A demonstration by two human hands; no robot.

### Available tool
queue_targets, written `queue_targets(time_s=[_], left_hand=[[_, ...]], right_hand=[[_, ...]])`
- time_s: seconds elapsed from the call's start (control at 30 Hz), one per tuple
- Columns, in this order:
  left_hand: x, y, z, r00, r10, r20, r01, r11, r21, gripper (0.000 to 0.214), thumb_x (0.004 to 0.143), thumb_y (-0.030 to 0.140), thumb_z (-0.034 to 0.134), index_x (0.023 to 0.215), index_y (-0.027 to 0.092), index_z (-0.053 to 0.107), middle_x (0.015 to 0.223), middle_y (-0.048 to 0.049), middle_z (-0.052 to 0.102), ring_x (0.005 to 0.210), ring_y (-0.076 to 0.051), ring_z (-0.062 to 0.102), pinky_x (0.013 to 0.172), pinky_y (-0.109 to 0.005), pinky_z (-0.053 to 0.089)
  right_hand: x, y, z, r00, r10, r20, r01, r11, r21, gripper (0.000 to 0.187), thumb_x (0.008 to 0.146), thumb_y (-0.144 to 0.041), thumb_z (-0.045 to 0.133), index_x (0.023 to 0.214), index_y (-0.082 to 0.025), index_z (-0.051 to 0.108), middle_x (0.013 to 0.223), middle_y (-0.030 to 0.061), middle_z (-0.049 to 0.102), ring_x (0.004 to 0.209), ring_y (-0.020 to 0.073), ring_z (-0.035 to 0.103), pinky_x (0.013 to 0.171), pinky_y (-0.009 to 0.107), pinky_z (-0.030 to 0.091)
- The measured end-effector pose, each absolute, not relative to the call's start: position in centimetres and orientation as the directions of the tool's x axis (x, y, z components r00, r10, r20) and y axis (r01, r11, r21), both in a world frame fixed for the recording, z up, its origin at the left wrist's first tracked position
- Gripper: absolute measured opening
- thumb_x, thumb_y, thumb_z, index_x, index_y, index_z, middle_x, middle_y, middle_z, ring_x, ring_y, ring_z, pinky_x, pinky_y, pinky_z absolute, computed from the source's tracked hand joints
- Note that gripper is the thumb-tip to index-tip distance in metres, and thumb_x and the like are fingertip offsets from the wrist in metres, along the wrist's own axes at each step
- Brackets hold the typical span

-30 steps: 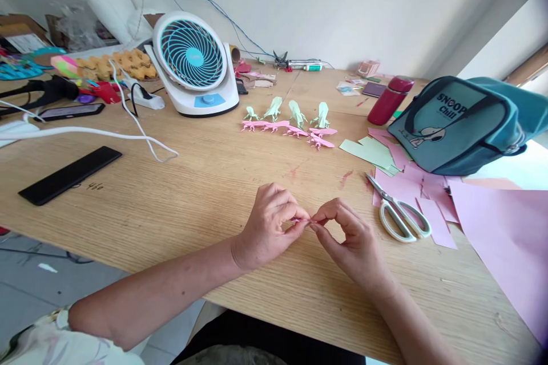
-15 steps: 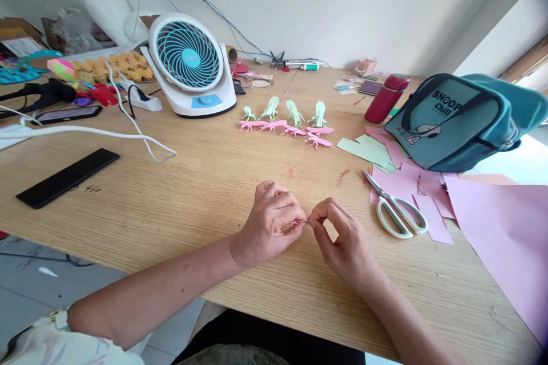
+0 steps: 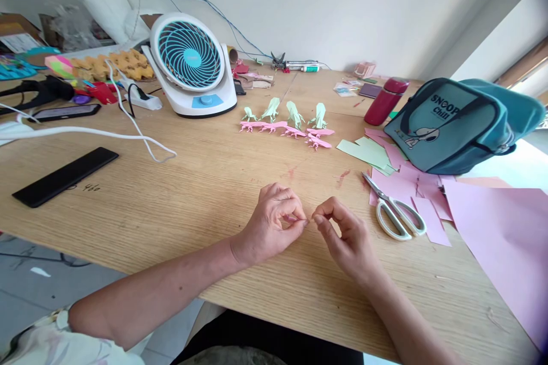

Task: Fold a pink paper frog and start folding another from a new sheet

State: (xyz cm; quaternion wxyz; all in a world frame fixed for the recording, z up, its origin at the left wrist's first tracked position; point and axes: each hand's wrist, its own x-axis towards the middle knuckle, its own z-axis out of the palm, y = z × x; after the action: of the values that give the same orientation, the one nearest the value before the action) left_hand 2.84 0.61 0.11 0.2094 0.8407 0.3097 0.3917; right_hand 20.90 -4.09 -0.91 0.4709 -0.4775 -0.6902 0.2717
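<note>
My left hand [image 3: 274, 219] is closed in a pinch over the near part of the table. A small pink piece of folded paper [image 3: 291, 218] shows between its fingers, mostly hidden by them. Just to its right, my right hand [image 3: 345, 234] is also pinched, thumb against forefinger; whatever its fingertips hold is too small to make out. A narrow gap separates the two sets of fingertips. Beyond the hands stand several pink folded paper insects [image 3: 293, 132] in a row, with green folded paper figures [image 3: 295, 114] behind them. White-handled scissors [image 3: 396, 214] lie right of my right hand.
Pink paper pieces [image 3: 430, 219] and green paper [image 3: 363, 151] lie beside the scissors, and a large pink sheet [image 3: 500, 234] covers the right edge. A teal bag [image 3: 449, 125] and a red bottle [image 3: 386, 101] stand behind. Leftward are a fan [image 3: 192, 57] and a black strip [image 3: 66, 177].
My hands have drawn slightly apart, opening a small gap between fingertips that were together. The pink paper in my left hand now shows less plainly.
</note>
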Motion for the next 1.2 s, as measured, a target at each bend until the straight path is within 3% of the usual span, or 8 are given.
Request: queue_targets(time_s=[0.17,0.43,0.6,0.73,0.9,1.2], left_hand=[[2.8,1.2,0.0,0.434,0.752,0.495,0.316,-0.642,0.699,0.018,0.083,0.015,0.066,0.067,0.018,0.06,0.07,0.0011,0.061,0.073,-0.015,0.053,0.079,-0.032,0.04],[2.7,1.3,-0.5,0.381,0.78,0.497,0.195,-0.593,0.781,0.01,0.084,0.023,0.073,0.074,0.02,0.071,0.08,0.0002,0.071,0.084,-0.016,0.059,0.086,-0.033,0.04],[3.0,1.1,-0.6,0.379,0.797,0.47,0.2,-0.566,0.8,0.01,0.083,0.024,0.073,0.074,0.021,0.071,0.083,0.0002,0.071,0.088,-0.016,0.059,0.089,-0.033,0.041],[3.2,1.0,-0.6,0.384,0.815,0.434,0.198,-0.532,0.823,0.008,0.082,0.022,0.074,0.075,0.021,0.072,0.092,-0.0017,0.071,0.092,-0.017,0.06,0.088,-0.033,0.044],[3.1,0.9,-0.4,0.401,0.794,0.456,0.239,-0.572,0.785,0.001,0.081,0.022,0.074,0.081,0.023,0.074,0.101,-0.0023,0.07,0.098,-0.019,0.058,0.09,-0.034,0.045],[3.1,1.1,-0.3,0.47,0.712,0.522,0.293,-0.684,0.669,0.014,0.088,0.018,0.065,0.074,0.02,0.067,0.087,-0.0003,0.069,0.089,-0.017,0.056,0.088,-0.035,0.04]], right_hand=[[21.4,-3.7,-1.2,0.028,0.929,0.37,0.341,0.339,-0.877,0.015,0.096,-0.029,0.054,0.085,-0.021,0.058,0.078,0.001,0.057,0.072,0.0155,0.053,0.067,0.029,0.044],[20.9,-3.6,-1.0,-0.152,0.928,0.341,0.423,0.373,-0.826,0.008,0.092,-0.027,0.059,0.097,-0.021,0.062,0.095,0.0053,0.063,0.09,0.0197,0.059,0.081,0.033,0.047],[20.0,-3.5,-1.9,-0.167,0.906,0.39,0.539,0.415,-0.733,0.005,0.086,-0.017,0.063,0.086,-0.022,0.06,0.092,0.0049,0.06,0.089,0.0213,0.057,0.078,0.035,0.045],[19.5,-3.4,-2.3,-0.124,0.907,0.403,0.525,0.405,-0.749,0.013,0.089,-0.016,0.057,0.077,-0.022,0.056,0.084,0.0031,0.059,0.08,0.0189,0.057,0.072,0.032,0.045],[19.5,-3.6,-2.2,-0.114,0.911,0.397,0.549,0.391,-0.739,0.014,0.086,-0.015,0.058,0.075,-0.022,0.054,0.081,0.0021,0.059,0.077,0.0183,0.057,0.071,0.032,0.044],[19.2,-3.6,-1.9,-0.138,0.91,0.392,0.587,0.394,-0.707,0.015,0.084,-0.012,0.059,0.073,-0.022,0.054,0.08,0.002,0.06,0.078,0.0188,0.057,0.073,0.032,0.044]])
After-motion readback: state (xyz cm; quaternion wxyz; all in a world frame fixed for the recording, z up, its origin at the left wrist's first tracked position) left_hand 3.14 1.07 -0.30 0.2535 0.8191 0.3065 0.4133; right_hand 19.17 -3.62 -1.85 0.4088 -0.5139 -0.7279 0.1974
